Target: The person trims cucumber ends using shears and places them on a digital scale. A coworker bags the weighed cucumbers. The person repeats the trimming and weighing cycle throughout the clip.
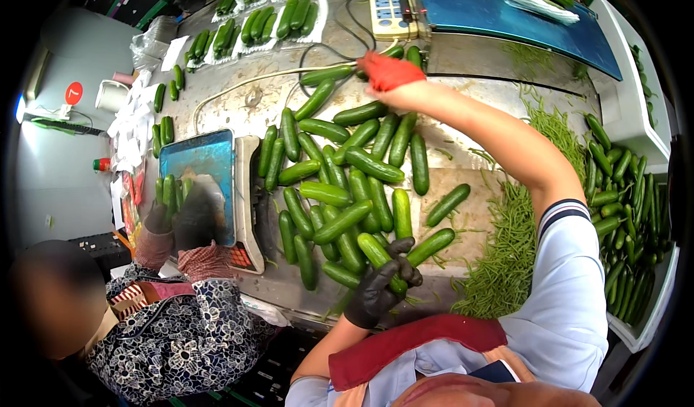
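Note:
My left hand (384, 286), in a black glove, is shut on a light green cucumber (374, 250) near the table's front edge. Another cucumber (431, 247) lies just right of its fingers. My right arm stretches far across the table. At its end my right hand (389, 73), blurred and covered in something red, is over cucumbers at the back, beside a cable; whether it grips one is hidden. A loose pile of cucumbers (374, 164) spreads over the metal table (260, 95) between my hands. One cucumber (448, 205) lies apart on a brown board (466, 182).
At left, a co-worker's gloved hands hold cucumbers over a scale's blue tray (214, 152). Wrapped cucumber bundles (295, 19) line the back, near a power strip (390, 14) and cables. Green beans (501, 255) are heaped at right, beside a white crate (642, 334) of cucumbers.

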The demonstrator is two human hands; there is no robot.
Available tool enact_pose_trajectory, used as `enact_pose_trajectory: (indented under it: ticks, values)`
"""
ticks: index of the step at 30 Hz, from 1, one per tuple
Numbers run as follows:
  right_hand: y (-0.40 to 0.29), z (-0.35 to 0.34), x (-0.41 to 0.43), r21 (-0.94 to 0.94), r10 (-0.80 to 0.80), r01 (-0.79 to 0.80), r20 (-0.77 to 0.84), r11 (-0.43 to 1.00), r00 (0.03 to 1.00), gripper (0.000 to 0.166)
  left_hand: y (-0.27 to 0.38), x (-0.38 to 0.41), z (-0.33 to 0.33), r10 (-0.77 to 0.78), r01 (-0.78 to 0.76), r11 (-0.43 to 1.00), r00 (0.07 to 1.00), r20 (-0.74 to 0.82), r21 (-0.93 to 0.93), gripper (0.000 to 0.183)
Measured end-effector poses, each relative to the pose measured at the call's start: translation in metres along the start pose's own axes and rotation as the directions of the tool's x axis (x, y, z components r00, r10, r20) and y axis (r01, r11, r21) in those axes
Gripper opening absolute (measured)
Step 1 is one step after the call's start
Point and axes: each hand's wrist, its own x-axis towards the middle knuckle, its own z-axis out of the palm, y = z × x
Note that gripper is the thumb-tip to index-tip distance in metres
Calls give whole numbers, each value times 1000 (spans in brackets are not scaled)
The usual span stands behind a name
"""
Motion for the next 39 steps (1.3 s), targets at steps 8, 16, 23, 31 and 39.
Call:
enact_pose_trajectory:
  ticks: [8, 16, 23, 31, 39]
  values:
    - [11, 12, 37, -215, 140, -112, 119, 970, 983, 43, 12, -20, -3, 45, -45, 999, 999, -29, 9, 52]
    - [19, 7, -16, -96, 137, -117, 248, 989, 959, 73, 27, -10, 15, -32, 37, 979, 999, -27, 202, 55]
    - [4, -6, -73, 120, 117, -175, 386, 977, 915, 94, 22, -10, 9, -19, 4, 968, 998, 56, 253, 58]
    - [16, -7, -106, 257, 278, -428, 465, 866, 841, 61, 19, -25, 11, -44, 36, 930, 999, 14, 365, 61]
    - [44, 6, -143, 328, 223, -383, 432, 864, 874, 70, 11, -39, 2, -59, 53, 941, 998, 10, 335, 56]
